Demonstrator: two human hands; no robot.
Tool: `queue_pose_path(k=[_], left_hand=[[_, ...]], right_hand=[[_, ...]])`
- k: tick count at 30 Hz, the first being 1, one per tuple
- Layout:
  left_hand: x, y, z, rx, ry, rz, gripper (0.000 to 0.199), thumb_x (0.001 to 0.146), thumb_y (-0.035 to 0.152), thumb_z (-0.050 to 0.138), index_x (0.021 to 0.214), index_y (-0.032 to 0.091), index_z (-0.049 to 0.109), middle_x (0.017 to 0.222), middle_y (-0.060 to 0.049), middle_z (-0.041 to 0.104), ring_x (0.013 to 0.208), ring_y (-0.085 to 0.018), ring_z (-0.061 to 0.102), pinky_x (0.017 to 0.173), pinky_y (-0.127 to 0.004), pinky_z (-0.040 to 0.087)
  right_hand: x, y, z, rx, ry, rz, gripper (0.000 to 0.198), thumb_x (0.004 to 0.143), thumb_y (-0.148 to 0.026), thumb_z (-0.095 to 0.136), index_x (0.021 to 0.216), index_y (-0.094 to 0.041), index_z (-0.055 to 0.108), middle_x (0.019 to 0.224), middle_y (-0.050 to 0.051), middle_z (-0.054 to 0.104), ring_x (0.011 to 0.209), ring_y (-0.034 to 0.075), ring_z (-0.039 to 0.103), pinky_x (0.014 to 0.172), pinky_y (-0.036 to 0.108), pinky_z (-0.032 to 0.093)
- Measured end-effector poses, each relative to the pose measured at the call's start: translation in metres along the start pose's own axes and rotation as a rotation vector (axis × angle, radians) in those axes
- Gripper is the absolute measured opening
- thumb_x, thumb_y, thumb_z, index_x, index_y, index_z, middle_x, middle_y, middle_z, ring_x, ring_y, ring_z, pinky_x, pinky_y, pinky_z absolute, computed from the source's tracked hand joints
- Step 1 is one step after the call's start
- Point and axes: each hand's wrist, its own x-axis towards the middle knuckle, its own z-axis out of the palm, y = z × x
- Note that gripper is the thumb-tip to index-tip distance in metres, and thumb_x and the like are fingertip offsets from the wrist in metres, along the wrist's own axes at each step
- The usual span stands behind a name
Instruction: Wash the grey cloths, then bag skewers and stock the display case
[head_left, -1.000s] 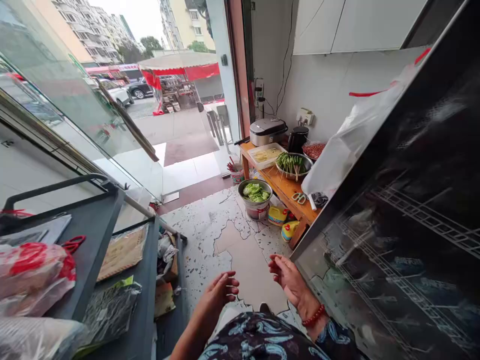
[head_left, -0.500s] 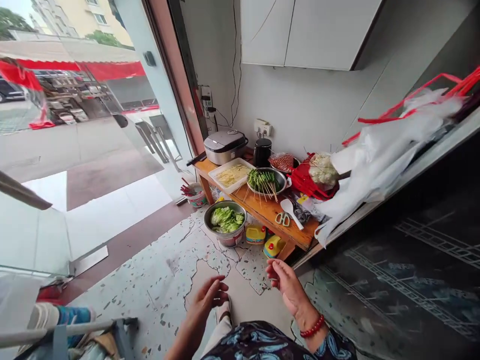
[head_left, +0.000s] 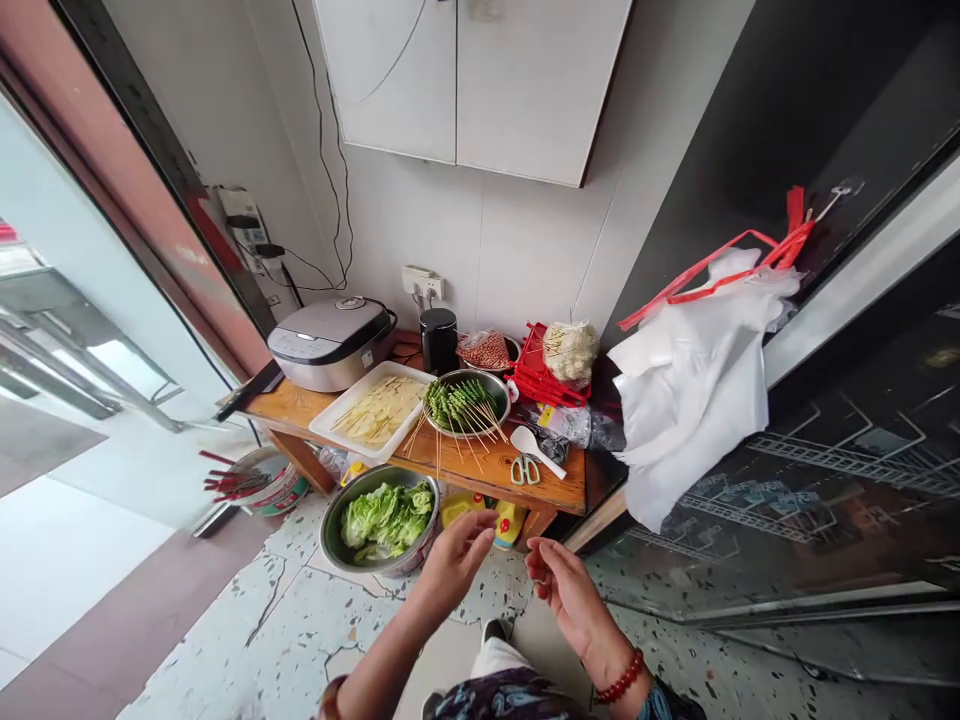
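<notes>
Both hands hover empty with loosely curled fingers — left hand (head_left: 456, 560), right hand (head_left: 564, 592) — just in front of the low wooden table (head_left: 495, 472). The bowl of lettuce (head_left: 381, 518) sits beneath its front edge; approach slowly, clearing that edge.

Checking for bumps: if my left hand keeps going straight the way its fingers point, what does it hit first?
Probably the yellow bottle under the wooden table. The left hand points up and forward toward it, beside the bowl of greens. Depth is unclear.
</notes>
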Motion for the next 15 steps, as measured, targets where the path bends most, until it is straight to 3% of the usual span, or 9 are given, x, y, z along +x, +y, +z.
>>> queue_pose_path(k=[5,11,15], left_hand=[[0.063,0.041,0.022,0.178,-0.142,0.279,0.03,0.089,0.029,0.051,0.114,0.018,0.065,0.11,-0.011,0.066,0.092,-0.019,0.064,0.083,-0.033,0.052],[0.131,0.076,0.057,0.325,-0.225,0.513,0.037,0.086,0.022,0.056,0.123,0.016,0.061,0.124,-0.015,0.063,0.117,-0.024,0.059,0.103,-0.04,0.046],[0.164,0.097,0.088,0.295,-0.236,0.599,0.046,0.087,0.024,0.056,0.132,0.018,0.054,0.135,-0.015,0.058,0.127,-0.024,0.053,0.109,-0.041,0.042]], right_hand=[[0.033,-0.009,0.007,0.01,-0.031,-0.004,0.044,0.062,-0.055,0.084,0.084,-0.019,0.071,0.076,0.002,0.064,0.065,0.011,0.053,0.052,0.018,0.034],[0.082,-0.025,0.008,-0.027,-0.071,-0.03,0.037,0.062,-0.052,0.082,0.077,-0.021,0.069,0.074,0.001,0.064,0.068,0.013,0.055,0.053,0.02,0.034],[0.1,-0.042,-0.001,-0.017,-0.036,-0.049,0.037,0.057,-0.051,0.084,0.075,-0.022,0.068,0.071,0.0,0.064,0.069,0.016,0.057,0.053,0.022,0.036]])
